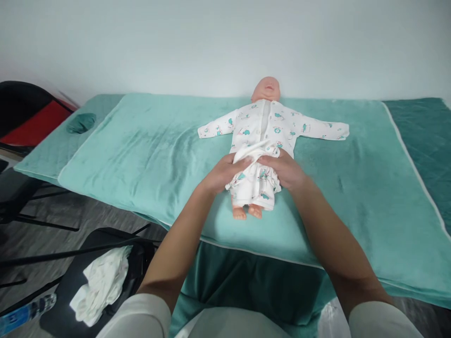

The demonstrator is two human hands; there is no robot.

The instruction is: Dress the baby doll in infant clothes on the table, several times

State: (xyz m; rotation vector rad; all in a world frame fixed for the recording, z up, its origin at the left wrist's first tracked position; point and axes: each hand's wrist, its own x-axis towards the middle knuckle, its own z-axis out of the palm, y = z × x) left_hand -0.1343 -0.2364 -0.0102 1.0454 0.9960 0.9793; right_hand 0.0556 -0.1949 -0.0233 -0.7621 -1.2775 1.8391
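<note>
A baby doll [269, 88] lies on its back on the green massage bed, head toward the wall and bare feet toward me. It wears a white printed baby shirt [246, 126] with both sleeves spread out sideways. White printed baby pants [252, 190] cover its legs down to the ankles. My left hand [229, 170] grips the waist of the pants on one side, thumb on top of the bunched cloth. On the other side my right hand [284, 168] holds the same waist, its thumb close to the left one. Most of my fingers are hidden beneath the cloth.
The massage bed [141, 141] runs along a white wall, with a face hole [81, 123] at its left end. Below left, a black chair [63, 300] carries crumpled white cloth [104, 284], and a water bottle [28, 313] lies beside it. Another chair [31, 117] stands far left.
</note>
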